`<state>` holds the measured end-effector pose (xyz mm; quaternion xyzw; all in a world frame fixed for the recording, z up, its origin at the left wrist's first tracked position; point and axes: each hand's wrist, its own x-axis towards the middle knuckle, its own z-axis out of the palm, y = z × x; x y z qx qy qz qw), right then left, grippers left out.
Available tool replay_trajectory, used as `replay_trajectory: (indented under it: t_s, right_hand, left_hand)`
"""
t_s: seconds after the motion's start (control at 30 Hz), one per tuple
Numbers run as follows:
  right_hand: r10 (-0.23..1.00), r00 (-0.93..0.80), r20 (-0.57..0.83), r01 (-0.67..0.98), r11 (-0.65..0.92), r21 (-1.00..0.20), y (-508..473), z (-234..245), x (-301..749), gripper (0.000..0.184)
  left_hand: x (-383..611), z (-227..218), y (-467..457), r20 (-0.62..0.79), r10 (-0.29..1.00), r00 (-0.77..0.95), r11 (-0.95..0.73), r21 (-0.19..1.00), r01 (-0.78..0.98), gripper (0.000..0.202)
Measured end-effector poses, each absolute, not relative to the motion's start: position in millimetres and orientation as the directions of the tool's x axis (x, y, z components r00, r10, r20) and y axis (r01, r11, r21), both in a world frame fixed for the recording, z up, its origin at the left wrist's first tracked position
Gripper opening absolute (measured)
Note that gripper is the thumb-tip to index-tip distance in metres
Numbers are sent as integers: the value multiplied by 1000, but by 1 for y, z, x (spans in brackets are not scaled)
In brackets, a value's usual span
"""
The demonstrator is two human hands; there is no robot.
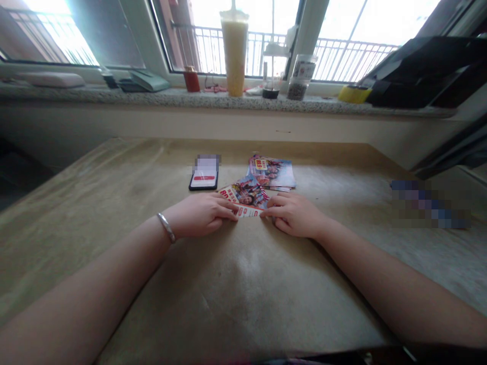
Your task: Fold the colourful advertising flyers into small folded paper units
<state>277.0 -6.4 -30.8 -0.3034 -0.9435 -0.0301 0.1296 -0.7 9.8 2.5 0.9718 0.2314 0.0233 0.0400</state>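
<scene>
A printed flyer [249, 195] with red and yellow lettering and photos lies at a slant in the middle of the table. My left hand [201, 215], a silver bangle at its wrist, has closed fingers on the flyer's lower left edge. At the lower right edge, the closed fingers of my right hand [294, 213] grip it too. A small stack of similar flyers [279, 172] sits just beyond, partly covered by the slanted one. Left of the stack is a smartphone [205, 172] with its screen lit. My fingertips hide parts of the flyer's edges.
The table [236, 289] reaches the wall under a window. A flat bluish strip, blurred out, lies at the table's right. On the stone sill [152, 96] stand a tall yellow drink cup [235, 56], a red jar [191, 79], a clear container [300, 76], yellow tape [353, 94] and a black bag [414, 73].
</scene>
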Motion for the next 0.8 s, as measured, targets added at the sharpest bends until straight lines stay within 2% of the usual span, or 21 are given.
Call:
replay_trajectory:
  t_s: [0.2,0.4,0.63,0.8]
  right_hand:
    - [567,-776,277,577,815,-53,-6,-32,277,35]
    - [568,-775,277,576,815,-59,-6,-31,277,35]
    - [555,-779,291,563,824,-65,-5,-33,278,34]
    - [555,-776,299,562,824,-72,-5,-34,278,34]
  left_hand:
    - [-6,2,13,33,469,883,-874,161,458,43]
    - [-10,3,16,7,490,872,-857,185,480,44]
    - [-13,1,17,63,441,895,-882,214,419,40]
    - [-16,2,18,29,486,873,-857,209,470,39]
